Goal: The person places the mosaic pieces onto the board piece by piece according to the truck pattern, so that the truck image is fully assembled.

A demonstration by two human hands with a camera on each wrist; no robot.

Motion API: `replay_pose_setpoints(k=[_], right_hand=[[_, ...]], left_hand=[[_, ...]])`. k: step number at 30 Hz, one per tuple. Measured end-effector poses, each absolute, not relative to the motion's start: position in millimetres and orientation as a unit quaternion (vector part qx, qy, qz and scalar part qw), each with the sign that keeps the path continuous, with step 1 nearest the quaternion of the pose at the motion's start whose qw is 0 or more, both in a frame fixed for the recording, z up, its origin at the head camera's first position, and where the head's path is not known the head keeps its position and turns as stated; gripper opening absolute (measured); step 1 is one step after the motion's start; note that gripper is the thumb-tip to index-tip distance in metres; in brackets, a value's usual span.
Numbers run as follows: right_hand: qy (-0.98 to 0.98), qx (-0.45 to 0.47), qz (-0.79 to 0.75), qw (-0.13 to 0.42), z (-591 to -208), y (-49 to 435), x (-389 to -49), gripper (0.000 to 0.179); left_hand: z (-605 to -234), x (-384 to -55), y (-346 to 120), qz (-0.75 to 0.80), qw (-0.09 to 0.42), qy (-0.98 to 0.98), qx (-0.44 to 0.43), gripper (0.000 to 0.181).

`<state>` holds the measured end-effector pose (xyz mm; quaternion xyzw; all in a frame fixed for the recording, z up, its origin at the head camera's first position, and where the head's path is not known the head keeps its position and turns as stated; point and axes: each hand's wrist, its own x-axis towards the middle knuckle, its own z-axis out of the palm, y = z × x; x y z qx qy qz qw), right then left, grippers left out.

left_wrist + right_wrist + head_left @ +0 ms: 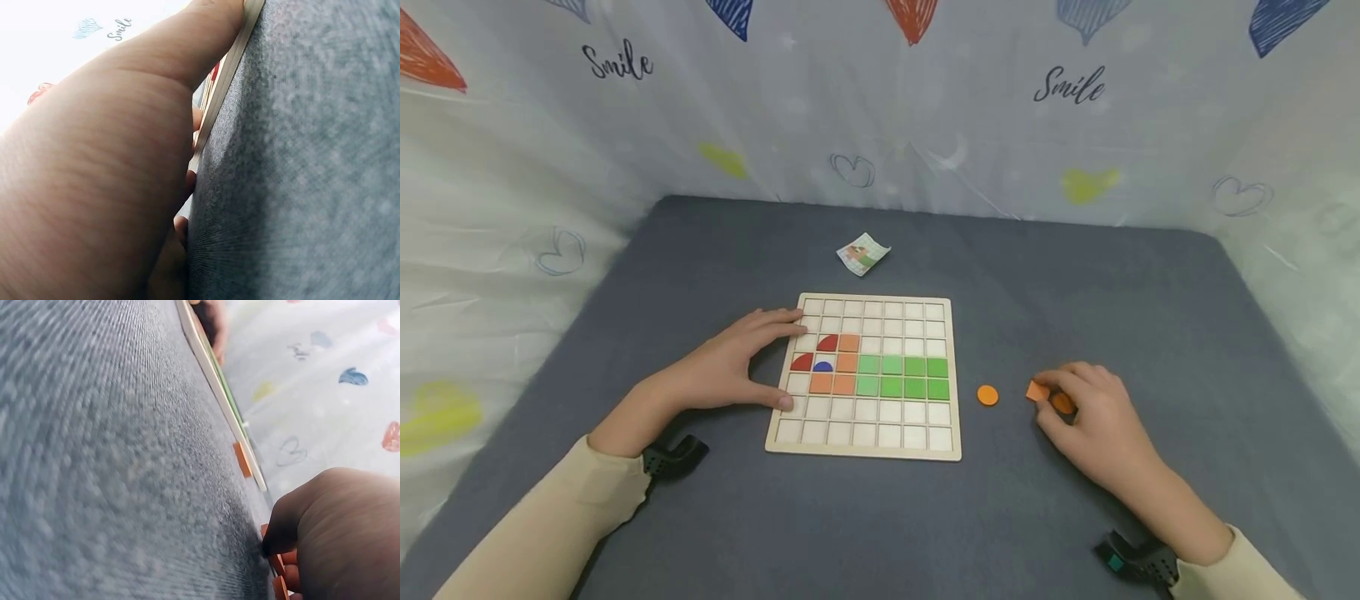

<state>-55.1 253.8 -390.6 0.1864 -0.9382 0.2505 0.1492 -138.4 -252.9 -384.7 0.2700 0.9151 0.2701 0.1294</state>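
A square wooden grid board (pixel 862 455) lies flat, with red quarter-circle, blue half-circle, light orange and green pieces in its middle rows. My left hand (pixel 730 358) rests at the board's left edge, fingers straight and thumb spread apart from them. To the right of the board, my right hand (pixel 1097 421) pinches a small orange square tile (pixel 1037 391) between thumb and fingertips, low over the table. An orange disc (pixel 1063 403) lies under that hand's curved fingers, partly hidden. Between hand and board sits another orange disc (pixel 987 395).
A small printed paper (pixel 862 253) with curled corners lies behind the board on the dark grey table cover (pixel 715 533). A white curtain (pixel 880 108) with printed patterns hangs behind the table and along its sides.
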Motion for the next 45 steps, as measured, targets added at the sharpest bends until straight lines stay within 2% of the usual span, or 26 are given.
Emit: replay_pose_setpoints(k=[7,15,29,45], right_hand=[[-0.933,0.185,0.272,0.144,-392,252,-53,0.028],[-0.914,0.224,0.294,0.170,-398,243,-59,0.027],[-0.893,0.281,0.307,0.172,-399,221,-62,0.025],[-0.853,0.371,0.326,0.167,-396,169,-83,0.023]], left_hand=[[-387,-139,-249,0.273,0.133,0.913,0.272,0.110],[-386,-139,-252,0.272,0.133,0.915,0.267,0.107],[-389,-142,-253,0.272,0.129,0.915,0.269,0.109],[-386,-142,-252,0.265,0.131,0.917,0.266,0.110]])
